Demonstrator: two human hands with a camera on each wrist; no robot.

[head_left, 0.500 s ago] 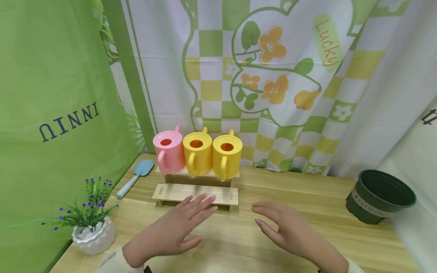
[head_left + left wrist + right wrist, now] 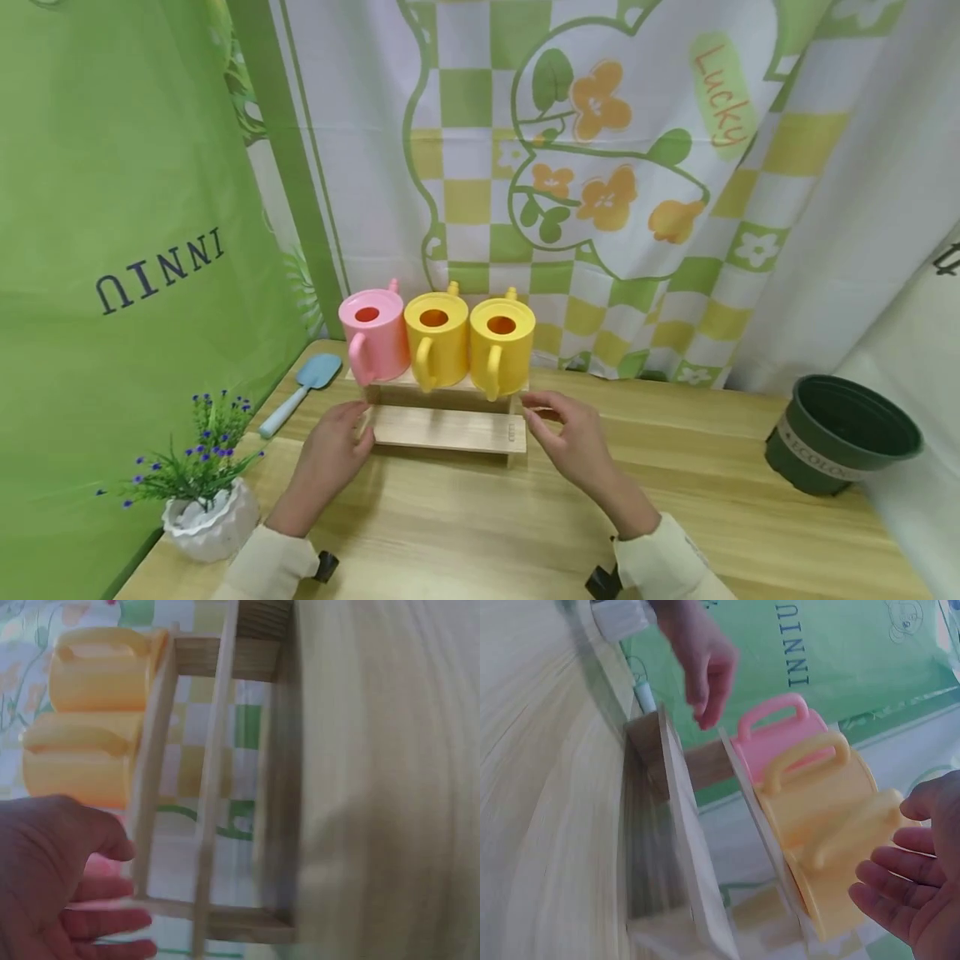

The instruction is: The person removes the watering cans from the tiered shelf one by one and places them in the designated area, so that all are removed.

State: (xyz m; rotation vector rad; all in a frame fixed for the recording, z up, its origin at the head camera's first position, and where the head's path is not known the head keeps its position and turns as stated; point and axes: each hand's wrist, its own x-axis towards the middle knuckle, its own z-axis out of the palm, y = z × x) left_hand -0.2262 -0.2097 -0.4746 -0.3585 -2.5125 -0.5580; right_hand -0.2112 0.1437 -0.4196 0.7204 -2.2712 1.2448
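A two-step wooden stand carries a pink watering can and two yellow ones, the middle can and the right can, in a row on its upper step. The lower step is bare. My left hand is at the stand's left end, fingers loosely bent; the left wrist view shows its fingers spread beside the frame. At the opposite end is my right hand, thumb and fingers apart. In the right wrist view its relaxed fingers are close to the nearest yellow can.
Left of the stand lies a blue hand trowel. A white pot with purple-flowered greenery stands at the front left. On the right is a dark green plant pot. A patterned curtain hangs behind the table.
Both hands have moved from in front of the stand to its two ends, the left going left and the right going forward and left. Stand and watering cans have stayed in place.
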